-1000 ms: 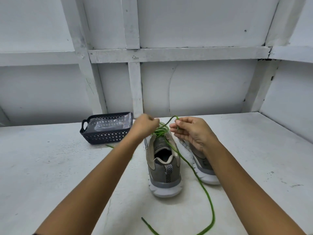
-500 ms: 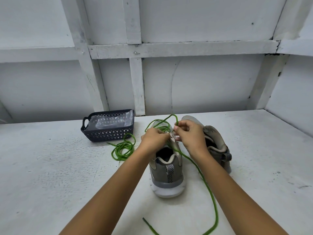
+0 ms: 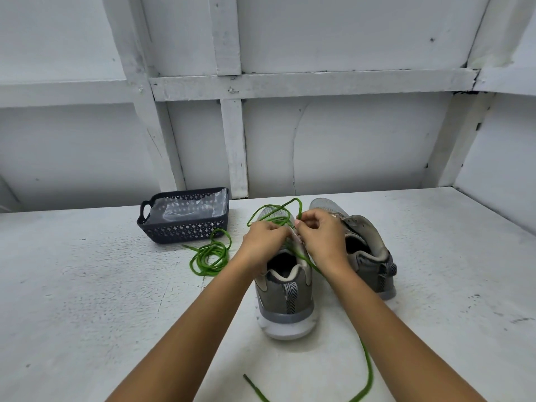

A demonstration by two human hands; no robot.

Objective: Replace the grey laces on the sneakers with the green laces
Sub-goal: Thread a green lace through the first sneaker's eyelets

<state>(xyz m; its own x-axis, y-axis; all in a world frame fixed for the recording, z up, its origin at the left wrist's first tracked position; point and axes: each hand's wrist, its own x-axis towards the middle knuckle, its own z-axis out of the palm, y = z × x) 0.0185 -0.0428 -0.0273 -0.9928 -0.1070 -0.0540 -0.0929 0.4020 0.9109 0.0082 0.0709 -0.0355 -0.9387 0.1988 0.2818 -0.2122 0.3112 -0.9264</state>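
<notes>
Green lace (image 3: 277, 219) pinched by left hand (image 3: 265, 239) and right hand (image 3: 322, 236) over sneaker (image 3: 285, 291), table (image 3: 87, 285) wide either side.

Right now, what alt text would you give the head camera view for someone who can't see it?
A left hand and right hand work a green lace into the nearer grey sneaker on a white table, the right pinching it. A second sneaker sits to its right; a coil of green lace lies by a dark basket.

we see left hand (image 3: 265, 237) + right hand (image 3: 320, 236) pinching green lace (image 3: 367, 369) over near sneaker (image 3: 285, 297) | second sneaker (image 3: 374, 256) just right | spare lace (image 3: 210, 256) coiled beside basket (image 3: 179, 232)
</notes>
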